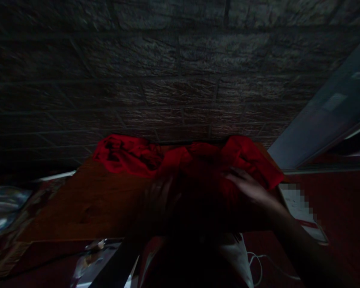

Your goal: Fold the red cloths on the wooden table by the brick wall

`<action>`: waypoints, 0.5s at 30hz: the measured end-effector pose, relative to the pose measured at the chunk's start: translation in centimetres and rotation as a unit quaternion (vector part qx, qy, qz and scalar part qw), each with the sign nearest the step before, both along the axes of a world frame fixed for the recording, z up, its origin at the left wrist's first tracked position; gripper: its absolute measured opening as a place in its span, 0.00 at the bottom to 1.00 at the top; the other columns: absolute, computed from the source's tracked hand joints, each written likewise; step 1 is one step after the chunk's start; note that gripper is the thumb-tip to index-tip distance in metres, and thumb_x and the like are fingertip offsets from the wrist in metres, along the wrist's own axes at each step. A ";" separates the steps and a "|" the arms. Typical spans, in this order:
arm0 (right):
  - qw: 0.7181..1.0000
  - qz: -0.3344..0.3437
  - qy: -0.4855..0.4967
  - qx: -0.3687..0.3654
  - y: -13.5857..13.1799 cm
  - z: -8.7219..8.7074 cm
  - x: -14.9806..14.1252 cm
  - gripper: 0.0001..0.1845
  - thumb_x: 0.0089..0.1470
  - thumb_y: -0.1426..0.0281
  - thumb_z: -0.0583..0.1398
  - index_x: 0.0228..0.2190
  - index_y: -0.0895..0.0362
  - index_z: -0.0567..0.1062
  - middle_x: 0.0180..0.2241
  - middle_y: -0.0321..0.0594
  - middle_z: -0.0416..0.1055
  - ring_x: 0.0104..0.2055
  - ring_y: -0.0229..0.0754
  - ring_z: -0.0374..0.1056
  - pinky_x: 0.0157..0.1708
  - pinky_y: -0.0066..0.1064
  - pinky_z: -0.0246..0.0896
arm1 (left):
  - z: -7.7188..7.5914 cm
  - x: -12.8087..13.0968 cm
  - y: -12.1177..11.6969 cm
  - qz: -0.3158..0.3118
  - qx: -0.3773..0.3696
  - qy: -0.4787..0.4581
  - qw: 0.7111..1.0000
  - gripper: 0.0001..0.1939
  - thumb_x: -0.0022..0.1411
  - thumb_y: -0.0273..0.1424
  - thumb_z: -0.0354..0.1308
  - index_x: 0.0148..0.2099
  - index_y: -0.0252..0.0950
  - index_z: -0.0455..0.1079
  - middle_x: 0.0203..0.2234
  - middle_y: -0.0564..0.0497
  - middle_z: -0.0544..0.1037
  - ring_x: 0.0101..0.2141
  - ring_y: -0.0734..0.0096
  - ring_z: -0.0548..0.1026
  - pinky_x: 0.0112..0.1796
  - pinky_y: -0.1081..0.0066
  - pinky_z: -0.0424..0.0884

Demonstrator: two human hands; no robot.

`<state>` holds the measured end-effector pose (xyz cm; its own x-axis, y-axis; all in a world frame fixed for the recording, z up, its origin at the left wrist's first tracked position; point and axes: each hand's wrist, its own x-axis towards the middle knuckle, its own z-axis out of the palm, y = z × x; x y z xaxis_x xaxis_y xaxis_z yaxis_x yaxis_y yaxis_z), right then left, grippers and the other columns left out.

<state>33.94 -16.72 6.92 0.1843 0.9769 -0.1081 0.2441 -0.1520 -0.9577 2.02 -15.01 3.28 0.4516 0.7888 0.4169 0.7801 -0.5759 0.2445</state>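
Observation:
A red garment [240, 154] lies spread and wrinkled across a wooden table [87, 200], its left part [123, 154] bunched up near the wall. A sleeve-like end reaches to the table's right edge. My right hand [244, 182] rests on the right side of the cloth, fingers stretched out and flat. Over the near left part of the garment is my left hand [160, 194], dim and blurred, its fingers seeming spread and flat. Deep shadow hides the middle of the cloth between my hands.
A brick-patterned wall [180, 88] rises right behind the table. To the right stand a pale door frame [324, 104] and a whitish flat item [303, 212] on the red floor. A white cable [261, 266] lies below; plastic-wrapped things [6, 208] are at the left.

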 end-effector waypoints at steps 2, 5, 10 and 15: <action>0.994 0.028 0.104 -0.010 1.8 1.7 -1.1 0.17 0.49 0.61 0.65 0.42 0.51 0.78 0.45 0.40 0.78 0.46 0.46 0.74 0.45 0.37 0.72 | 2.0 2.1 1.5 -0.020 -0.028 -0.003 0.999 0.38 0.63 0.38 0.58 0.71 0.39 0.49 0.63 0.39 0.64 0.61 0.47 0.63 0.58 0.48 0.59; 0.970 0.114 0.215 0.002 4.9 4.5 -3.4 0.15 0.47 0.64 0.66 0.39 0.53 0.78 0.41 0.38 0.79 0.43 0.43 0.75 0.45 0.36 0.72 | 4.7 5.4 3.9 -0.077 -0.061 -0.044 0.994 0.43 0.60 0.34 0.60 0.72 0.42 0.45 0.67 0.43 0.58 0.63 0.48 0.60 0.60 0.50 0.58; 0.957 0.158 0.239 0.051 8.5 7.3 -5.7 0.12 0.47 0.66 0.66 0.36 0.56 0.78 0.35 0.37 0.79 0.40 0.39 0.75 0.45 0.32 0.70 | 6.6 8.5 8.7 -0.122 -0.101 -0.248 0.956 0.35 0.57 0.23 0.52 0.67 0.38 0.58 0.59 0.46 0.71 0.57 0.61 0.69 0.58 0.61 0.64; 0.985 0.120 -0.004 0.122 7.3 4.2 -3.6 0.17 0.54 0.68 0.61 0.47 0.56 0.75 0.45 0.41 0.77 0.46 0.41 0.73 0.50 0.38 0.68 | 5.5 8.3 14.5 -0.080 -0.157 -0.463 0.869 0.14 0.56 0.32 0.55 0.43 0.33 0.74 0.39 0.46 0.80 0.44 0.61 0.77 0.49 0.63 0.71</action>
